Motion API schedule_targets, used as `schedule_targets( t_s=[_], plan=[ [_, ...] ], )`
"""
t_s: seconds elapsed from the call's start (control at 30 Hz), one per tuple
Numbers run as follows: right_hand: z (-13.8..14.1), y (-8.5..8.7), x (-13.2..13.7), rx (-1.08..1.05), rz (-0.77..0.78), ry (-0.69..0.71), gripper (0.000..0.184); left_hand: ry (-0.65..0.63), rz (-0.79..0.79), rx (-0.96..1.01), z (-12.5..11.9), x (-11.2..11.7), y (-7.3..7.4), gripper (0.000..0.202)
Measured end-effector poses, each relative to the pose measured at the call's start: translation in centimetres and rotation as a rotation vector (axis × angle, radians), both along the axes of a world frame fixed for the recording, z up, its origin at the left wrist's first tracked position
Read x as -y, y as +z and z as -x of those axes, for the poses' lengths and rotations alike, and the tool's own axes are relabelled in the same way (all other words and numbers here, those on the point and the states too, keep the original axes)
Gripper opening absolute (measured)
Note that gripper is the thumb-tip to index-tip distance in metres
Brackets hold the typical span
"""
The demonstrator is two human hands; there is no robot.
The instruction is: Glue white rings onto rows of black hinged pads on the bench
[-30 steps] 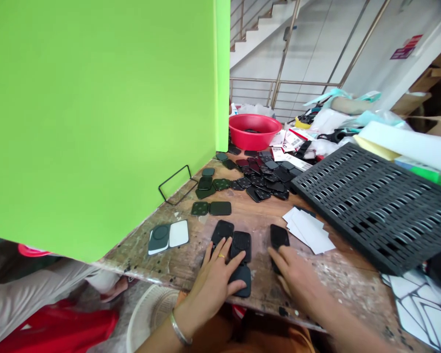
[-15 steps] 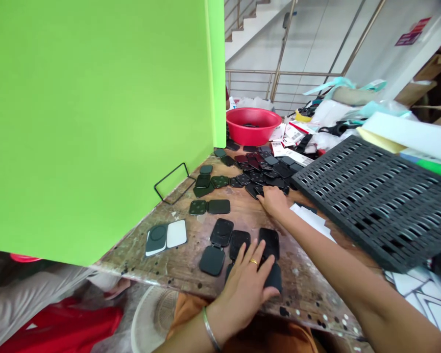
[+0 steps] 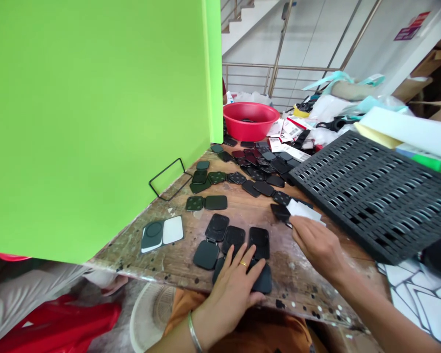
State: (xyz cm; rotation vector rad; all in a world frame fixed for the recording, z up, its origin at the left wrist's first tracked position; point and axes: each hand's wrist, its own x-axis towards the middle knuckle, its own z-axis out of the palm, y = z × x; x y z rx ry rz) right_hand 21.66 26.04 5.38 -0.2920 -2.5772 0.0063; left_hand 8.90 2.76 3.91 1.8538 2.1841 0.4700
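My left hand (image 3: 232, 289) lies flat with its fingers spread over black hinged folding chargers (image 3: 257, 240) near the table's front edge. Another of these, an opened folding charger (image 3: 206, 254), rests just left of those fingers. My right hand (image 3: 318, 242) is closed, pinching a dark folding charger (image 3: 280, 212) by its near end; it is blurred and partly hidden by the fingers. White paper sheets (image 3: 304, 211) lie right beside it. Beyond spreads a loose pile of dark folding chargers (image 3: 257, 174).
A green panel (image 3: 106, 122) walls off the left side. A black slotted rack (image 3: 375, 196) leans along the right. At the back stands a red basin (image 3: 250, 122). On the left are a thin wire frame (image 3: 170, 179) and a grey-and-white pad (image 3: 162, 234).
My right hand has come back from the pile toward me and to the right, now with a dark folding charger in its fingers. The left hand stays on the chargers.
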Motion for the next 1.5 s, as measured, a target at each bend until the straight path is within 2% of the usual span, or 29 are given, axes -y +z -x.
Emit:
schedule_targets(
  t_s=[0.13, 0.27, 0.37, 0.47, 0.6, 0.67, 0.73, 0.87, 0.93, 1.03, 1.1, 1.2, 1.3, 1.4, 1.5],
  plan=[
    [-6.7, -1.8, 2.3, 0.058, 0.098, 0.250, 0.041, 0.082, -0.062, -0.062, 1.9, 0.4, 0.1, 0.067],
    [-10.1, -3.3, 4.7, 0.237, 0.198, 0.320, 0.043, 0.280, -0.079, -0.188, 5.3, 1.6, -0.7, 0.051],
    [-9.7, -3.3, 5.5, 0.207, 0.223, 0.310, 0.047, 0.336, -0.077, -0.257, 7.0, 2.8, -1.6, 0.048],
    [-7.4, -3.0, 5.4, 0.167, 0.252, 0.229, 0.051, 0.326, -0.060, -0.309, 7.2, 3.5, -2.1, 0.047],
    [-4.5, -3.1, 5.4, 0.300, 0.294, 0.106, 0.072, 0.342, -0.040, -0.377, 6.3, 3.9, -1.8, 0.047],
    [-4.0, -3.4, 6.0, 0.374, 0.311, 0.078, 0.088, 0.361, -0.029, -0.397, 5.8, 4.2, -1.4, 0.047],
    [-4.1, -3.6, 6.6, 0.411, 0.317, 0.057, 0.096, 0.372, -0.013, -0.404, 5.6, 4.5, -1.0, 0.047],
    [-4.9, -3.0, 7.6, 0.326, 0.348, -0.002, 0.066, 0.399, -0.020, -0.388, 5.4, 4.5, -0.4, 0.046],
    [-5.2, -2.3, 7.7, 0.208, 0.402, -0.066, 0.062, 0.395, -0.065, -0.350, 5.0, 3.7, 0.0, 0.044],
    [-5.3, -1.9, 7.4, 0.034, 0.444, -0.198, 0.058, 0.285, -0.124, -0.265, 3.6, 1.6, 0.3, 0.042],
    [-5.3, -2.4, 7.2, -0.008, 0.444, -0.261, 0.051, 0.178, -0.124, -0.219, 2.3, 0.2, 0.4, 0.047],
    [-5.3, -3.8, 7.5, 0.073, 0.430, -0.294, 0.040, 0.072, -0.092, -0.178, 0.7, -1.1, 0.1, 0.055],
    [-4.9, -4.7, 8.1, 0.149, 0.346, -0.295, 0.035, 0.062, -0.066, -0.159, 0.0, -1.4, -0.4, 0.056],
    [-4.2, -4.3, 8.3, 0.169, 0.278, -0.256, 0.034, 0.080, -0.071, -0.155, 0.1, -1.2, -0.7, 0.058],
    [-3.3, -2.9, 7.4, 0.253, 0.267, -0.208, 0.026, 0.089, -0.070, -0.141, 0.4, -0.9, -0.6, 0.060]
  ],
)
